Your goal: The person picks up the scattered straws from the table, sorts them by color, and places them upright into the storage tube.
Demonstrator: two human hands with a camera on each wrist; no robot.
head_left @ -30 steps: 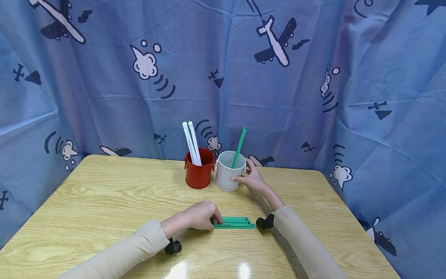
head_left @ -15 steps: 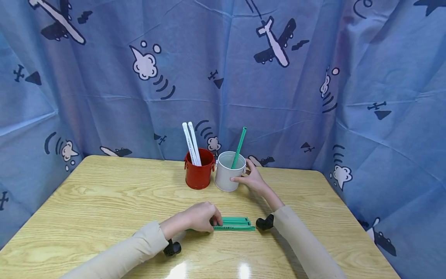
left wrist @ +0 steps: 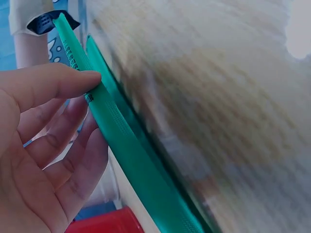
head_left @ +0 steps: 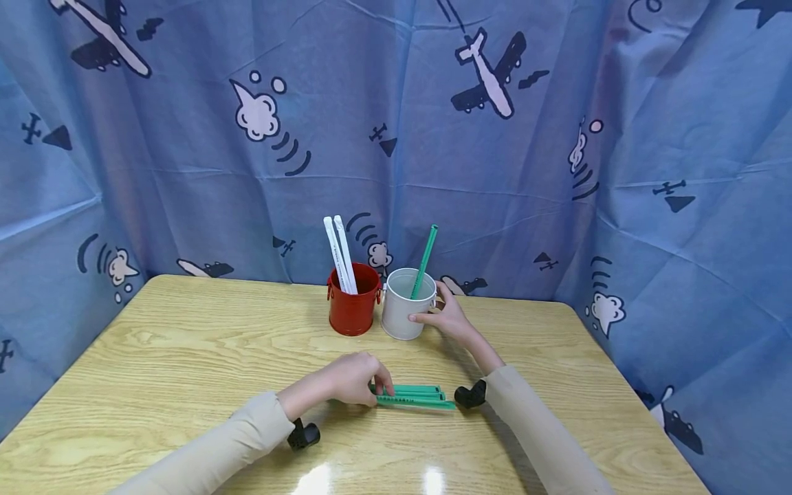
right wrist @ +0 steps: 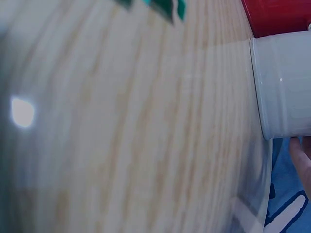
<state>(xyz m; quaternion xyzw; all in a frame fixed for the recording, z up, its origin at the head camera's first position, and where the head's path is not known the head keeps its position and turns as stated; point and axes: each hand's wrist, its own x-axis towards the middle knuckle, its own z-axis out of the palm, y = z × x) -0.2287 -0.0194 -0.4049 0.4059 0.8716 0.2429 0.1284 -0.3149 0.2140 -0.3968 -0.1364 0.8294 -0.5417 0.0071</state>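
My left hand [head_left: 357,378] pinches a green wrapped straw [left wrist: 114,121] between thumb and fingertips, just above the table. Behind it, more green straws [head_left: 421,389] lie side by side on the wood, partly hidden by that hand. My right hand [head_left: 453,320] holds a small white bucket [head_left: 401,320] by its right side, thumb in front and fingers toward the back. One green straw [head_left: 424,261] leans in this bucket. Only some fingers [right wrist: 302,165] of that hand show in the right wrist view.
A red bucket [head_left: 350,316] stands close on the left of the white one, with two white wrapped straws [head_left: 339,258] leaning in it. Behind the wooden table [head_left: 204,350] hangs a blue curtain [head_left: 346,165] printed with airplanes.
My left hand has shifted slightly left and up, and the pinched straw is now tilted and raised a little off the table. My right hand and both buckets have stayed put.
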